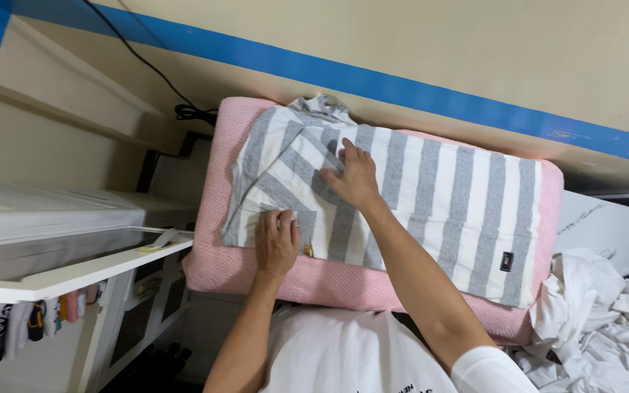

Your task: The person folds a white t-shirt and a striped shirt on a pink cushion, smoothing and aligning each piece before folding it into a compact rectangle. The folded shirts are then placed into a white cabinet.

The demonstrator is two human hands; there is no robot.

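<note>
A grey and white striped shirt (438, 196) lies spread on a pink padded board (216, 266). Its collar is at the far left edge and one sleeve is folded across the body. My left hand (277, 240) rests flat on the near left part of the shirt, over the folded sleeve's end. My right hand (352, 178) presses flat on the folded sleeve near the shirt's middle, fingers spread. Neither hand grips anything.
A pile of white garments (606, 320) lies at the right. A white shelf unit (60, 276) with small hanging items stands at the left. A black cable (183, 110) runs down the cream wall with a blue stripe (402, 87).
</note>
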